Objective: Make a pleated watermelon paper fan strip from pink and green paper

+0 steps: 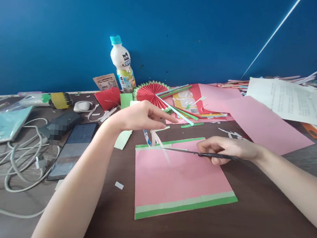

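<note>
My right hand (220, 147) is closed on a pair of dark-handled scissors (218, 156), their thin blades pointing left above a pink sheet (178, 177). Light green and darker green bands edge that sheet along its top and bottom; it lies flat on the table. Over its upper left corner, my left hand (144, 115) bends down with thumb and fingers pinched together. Thin whitish strips (158, 139) hang below those fingers, near the scissor tips, slightly blurred. A short blue-and-white strip (147, 137) hangs beside them. Whether the blades touch a strip, I cannot tell.
Behind the hands lie a pleated red-and-green paper fan (154, 92), paper scraps and pink sheets (264, 125). A bottle (123, 65) stands against the blue wall. To the left are a phone (72, 152), a tangled white cable (14, 165) and an earbud case (82, 106).
</note>
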`<state>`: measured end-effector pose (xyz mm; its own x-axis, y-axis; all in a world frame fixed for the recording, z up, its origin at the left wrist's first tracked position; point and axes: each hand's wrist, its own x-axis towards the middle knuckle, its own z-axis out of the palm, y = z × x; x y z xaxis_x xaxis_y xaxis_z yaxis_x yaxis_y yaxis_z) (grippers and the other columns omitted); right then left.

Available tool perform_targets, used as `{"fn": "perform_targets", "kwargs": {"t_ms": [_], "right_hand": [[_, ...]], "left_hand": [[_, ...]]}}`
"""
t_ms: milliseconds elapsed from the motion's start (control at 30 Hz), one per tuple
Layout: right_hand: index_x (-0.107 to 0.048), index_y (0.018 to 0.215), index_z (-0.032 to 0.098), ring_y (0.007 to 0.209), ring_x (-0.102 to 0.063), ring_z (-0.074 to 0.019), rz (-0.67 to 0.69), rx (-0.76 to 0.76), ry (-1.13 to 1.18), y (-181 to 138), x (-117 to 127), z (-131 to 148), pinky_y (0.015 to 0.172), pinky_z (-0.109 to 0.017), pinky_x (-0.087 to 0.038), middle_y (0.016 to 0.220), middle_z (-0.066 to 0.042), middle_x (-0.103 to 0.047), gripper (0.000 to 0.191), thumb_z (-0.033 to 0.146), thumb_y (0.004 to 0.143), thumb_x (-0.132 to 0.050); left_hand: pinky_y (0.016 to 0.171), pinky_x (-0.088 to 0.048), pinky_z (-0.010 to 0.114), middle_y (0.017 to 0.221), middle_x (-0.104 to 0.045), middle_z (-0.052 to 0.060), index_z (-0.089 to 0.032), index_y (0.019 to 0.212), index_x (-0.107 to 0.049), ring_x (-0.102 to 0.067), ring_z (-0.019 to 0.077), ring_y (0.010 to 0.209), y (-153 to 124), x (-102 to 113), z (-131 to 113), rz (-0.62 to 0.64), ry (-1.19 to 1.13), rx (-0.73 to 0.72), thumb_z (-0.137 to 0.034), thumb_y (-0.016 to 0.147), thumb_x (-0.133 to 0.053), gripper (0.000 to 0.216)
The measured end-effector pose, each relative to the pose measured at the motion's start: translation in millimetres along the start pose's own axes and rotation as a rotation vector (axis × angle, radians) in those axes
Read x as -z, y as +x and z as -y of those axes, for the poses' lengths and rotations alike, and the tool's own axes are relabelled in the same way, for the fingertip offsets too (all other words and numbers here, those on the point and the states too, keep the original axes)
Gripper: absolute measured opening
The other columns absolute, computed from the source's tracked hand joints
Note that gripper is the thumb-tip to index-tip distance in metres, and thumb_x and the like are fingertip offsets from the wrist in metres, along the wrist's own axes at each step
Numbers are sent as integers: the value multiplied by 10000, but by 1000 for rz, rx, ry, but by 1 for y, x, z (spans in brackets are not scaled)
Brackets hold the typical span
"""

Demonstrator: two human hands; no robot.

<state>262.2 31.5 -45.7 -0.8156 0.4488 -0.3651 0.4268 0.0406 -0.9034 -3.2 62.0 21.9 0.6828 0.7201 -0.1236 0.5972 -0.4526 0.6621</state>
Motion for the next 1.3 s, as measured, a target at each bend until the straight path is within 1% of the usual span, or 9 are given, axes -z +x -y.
{"fn": "perform_targets", "kwargs": {"t_ms": [200, 400, 600, 767, 867, 1000, 1100, 1200, 1300], "right_hand": [[-418, 721, 177, 471, -258, -53, -42, 49, 84, 0, -1, -1, 469, -222, -208, 560, 75, -330, 335, 476, 787, -555], [-504, 777, 167, 533, -467, -105, -292, 75, -18, 1, 6, -6, 543, -251, -341, 597, 19, -522, 327, 488, 768, -562], [-569, 809, 189, 676, -531, -158, -559, -119, -222, -5, 14, 0, 600, -266, -361, 734, -13, -595, 327, 490, 698, -631], [-610, 921, 206, 756, -550, -212, -773, -193, -387, -11, 39, 1, 662, -306, -375, 833, -57, -623, 404, 547, 706, -595], [-643, 840, 201, 729, -536, -212, -972, -290, -609, -3, 56, 1, 654, -318, -374, 862, -72, -576, 369, 522, 658, -630], [-547, 678, 207, 603, -498, -180, -1141, -479, -726, 18, 72, 5, 552, -289, -312, 641, -18, -525, 251, 445, 654, -625], [-471, 665, 216, 607, -503, -192, -1103, -564, -717, 29, 83, 6, 539, -286, -311, 559, 2, -502, 273, 406, 612, -659], [-467, 728, 214, 590, -507, -188, -965, -641, -598, 30, 88, 10, 525, -283, -318, 577, 11, -533, 334, 319, 535, -718], [-507, 744, 200, 619, -520, -171, -994, -472, -533, 27, 78, 22, 562, -286, -347, 688, -9, -583, 243, 321, 613, -671]], "left_hand": [[450, -284, 194, 583, -571, -35, -234, 1028, -698, -327, 50, 458, -4, 8, 4, -70, 93, 96, -347, 748, -591, 321], [572, -386, 183, 861, -693, 5, -215, 983, -710, -534, 90, 643, -5, 13, 13, -211, 137, 144, -386, 787, -540, 311], [512, -343, 200, 746, -668, 2, -195, 915, -719, -478, 88, 566, -15, 23, 19, -330, 203, 225, -381, 780, -532, 296], [448, -272, 213, 552, -521, -16, -181, 962, -699, -364, 81, 471, -21, 30, 20, -438, 187, 280, -391, 822, -446, 358], [463, -288, 205, 636, -563, -11, -209, 1041, -669, -393, 78, 500, -21, 30, 16, -363, 106, 216, -363, 822, -456, 342], [596, -400, 198, 849, -634, 11, -222, 1105, -629, -535, 92, 657, -18, 27, 10, -160, -103, 36, -321, 807, -517, 333], [661, -429, 202, 853, -632, 6, -208, 1156, -585, -579, 94, 714, -16, 24, 7, -41, -243, -42, -280, 815, -526, 353], [660, -426, 192, 740, -622, -16, -178, 1144, -561, -591, 89, 709, -15, 22, 4, 27, -285, -71, -211, 813, -526, 335], [656, -425, 198, 683, -635, -28, -167, 1054, -542, -603, 92, 699, -16, 22, 2, 42, -295, -90, -187, 798, -544, 257]]}}
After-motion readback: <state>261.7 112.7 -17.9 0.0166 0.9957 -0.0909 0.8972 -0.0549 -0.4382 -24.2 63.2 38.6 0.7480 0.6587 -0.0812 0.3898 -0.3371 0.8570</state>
